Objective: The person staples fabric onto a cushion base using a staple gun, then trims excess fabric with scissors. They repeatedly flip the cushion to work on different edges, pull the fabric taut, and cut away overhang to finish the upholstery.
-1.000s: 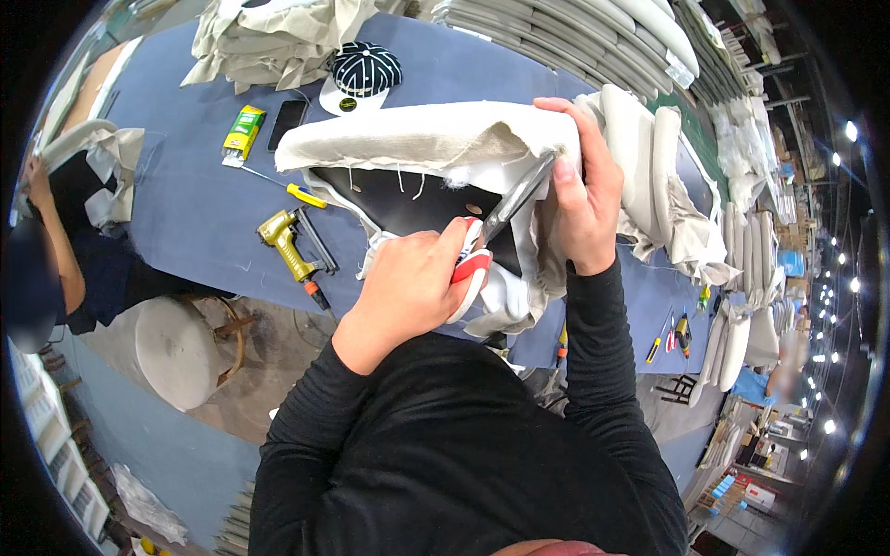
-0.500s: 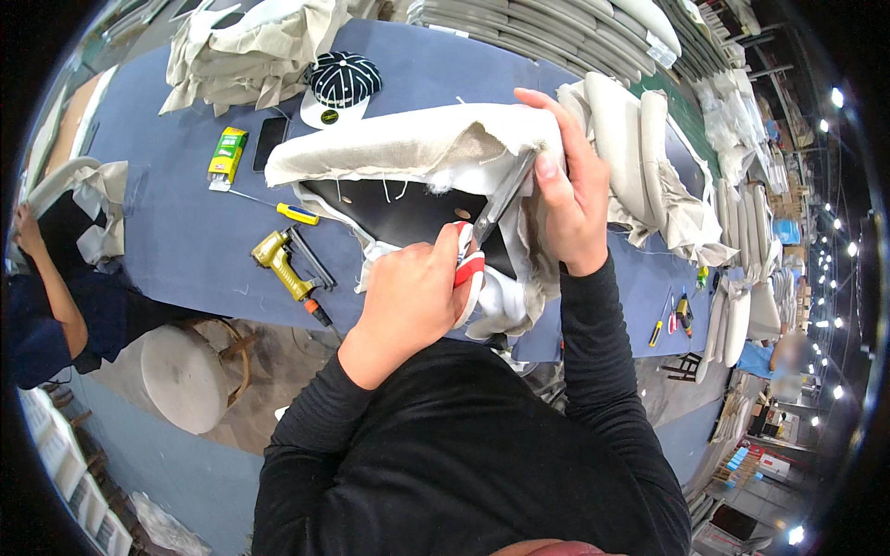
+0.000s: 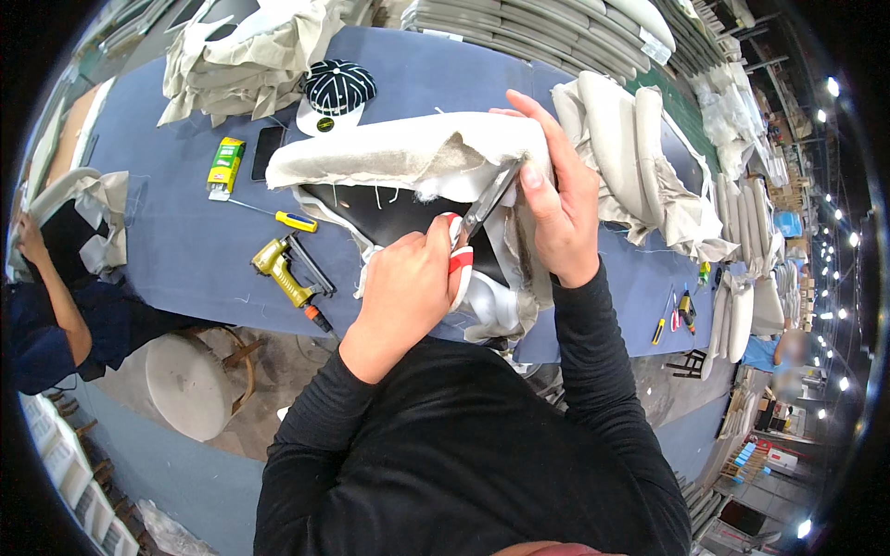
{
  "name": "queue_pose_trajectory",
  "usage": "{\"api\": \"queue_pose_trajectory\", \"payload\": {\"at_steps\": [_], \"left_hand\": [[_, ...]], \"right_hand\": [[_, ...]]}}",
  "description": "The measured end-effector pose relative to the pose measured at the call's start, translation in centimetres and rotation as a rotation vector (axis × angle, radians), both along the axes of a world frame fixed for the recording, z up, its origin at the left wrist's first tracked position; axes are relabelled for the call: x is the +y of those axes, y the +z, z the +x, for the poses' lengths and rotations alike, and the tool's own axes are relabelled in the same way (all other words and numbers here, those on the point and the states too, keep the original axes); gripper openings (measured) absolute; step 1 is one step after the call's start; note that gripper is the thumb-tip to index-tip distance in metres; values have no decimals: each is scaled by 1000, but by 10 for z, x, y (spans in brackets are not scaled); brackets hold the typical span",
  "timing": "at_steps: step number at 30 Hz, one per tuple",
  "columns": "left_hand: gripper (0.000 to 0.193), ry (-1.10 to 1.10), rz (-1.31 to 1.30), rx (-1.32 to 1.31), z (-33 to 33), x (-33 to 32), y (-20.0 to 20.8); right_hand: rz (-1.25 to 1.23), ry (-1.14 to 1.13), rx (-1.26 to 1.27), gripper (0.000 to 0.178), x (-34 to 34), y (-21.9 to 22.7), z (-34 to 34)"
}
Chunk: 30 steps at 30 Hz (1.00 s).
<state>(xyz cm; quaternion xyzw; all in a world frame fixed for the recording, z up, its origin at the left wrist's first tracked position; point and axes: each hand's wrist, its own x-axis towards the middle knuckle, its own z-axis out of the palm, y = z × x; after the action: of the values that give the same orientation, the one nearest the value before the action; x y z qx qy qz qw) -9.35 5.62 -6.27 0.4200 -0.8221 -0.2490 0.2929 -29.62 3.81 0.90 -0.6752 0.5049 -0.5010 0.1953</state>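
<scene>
A chair seat pad in light beige fabric stands tilted on the blue table, its black underside board facing me. Loose threads and white padding show along the fabric's raw edge. My left hand is closed round the red-and-white handles of a pair of scissors. Their blades point up and right to the fabric at the pad's right corner, tips close to my right thumb. My right hand grips that corner, fingers behind it and thumb in front.
Left of the pad lie an olive staple gun, a yellow screwdriver, a green-yellow packet, a phone and a cap. Covered pads stand at right, fabric pieces at far left. A co-worker's arm is at left.
The pad's upper edge has tipped slightly lower. My right hand and the scissors have shifted a little to the left, and the blades sit at a slightly different angle at the corner.
</scene>
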Motion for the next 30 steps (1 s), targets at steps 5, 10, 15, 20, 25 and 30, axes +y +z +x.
{"api": "queue_pose_trajectory", "payload": {"at_steps": [5,10,15,20,25,30], "left_hand": [[28,-18,-17,27,2,-1,-3],[24,-139,215,157,9,18,7],[32,11,-1,99,6,1,-23],[45,33,-38,99,19,8,-25],[37,68,-98,38,28,18,-24],[37,126,-76,64,36,32,-18]], "right_hand": [[-5,-38,-18,62,5,-2,0],[-42,-84,43,63,6,-4,5],[-26,-87,80,64,11,5,25],[-39,-101,156,61,11,7,38],[-63,-115,187,62,18,0,51],[9,-73,151,62,26,8,68]]}}
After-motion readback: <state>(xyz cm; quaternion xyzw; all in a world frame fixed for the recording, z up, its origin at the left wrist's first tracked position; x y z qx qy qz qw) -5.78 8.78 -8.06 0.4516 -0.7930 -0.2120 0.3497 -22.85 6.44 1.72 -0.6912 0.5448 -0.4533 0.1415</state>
